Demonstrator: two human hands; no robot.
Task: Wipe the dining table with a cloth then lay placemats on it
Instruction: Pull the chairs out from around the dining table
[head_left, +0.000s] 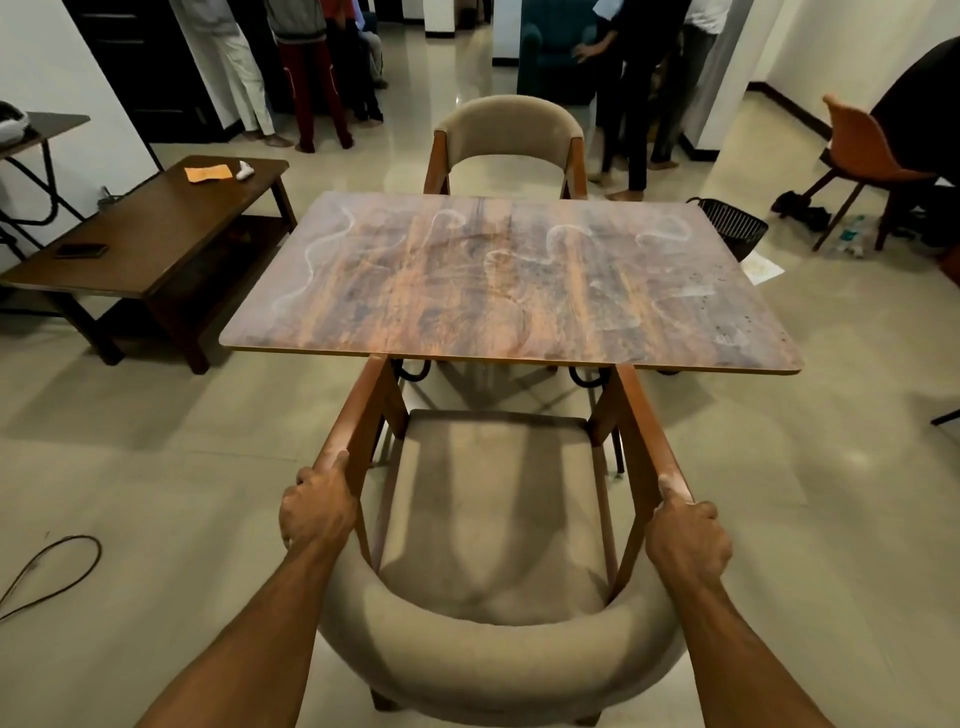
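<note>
The wooden dining table (509, 280) stands ahead of me, its top marked with white squiggly lines and smears. A beige cushioned chair (493, 519) with wooden arms sits at the table's near edge, its front tucked just under the top. My left hand (317, 509) grips the chair's left wooden arm. My right hand (688, 535) grips the right wooden arm. No cloth or placemat shows on the table.
A second beige chair (509, 140) stands at the far side. A low dark side table (156, 244) with an orange cloth (208, 172) stands left. A black basket (732, 226) sits right of the table, an orange chair (872, 156) beyond. Several people stand behind. A cable (52, 571) lies on the floor.
</note>
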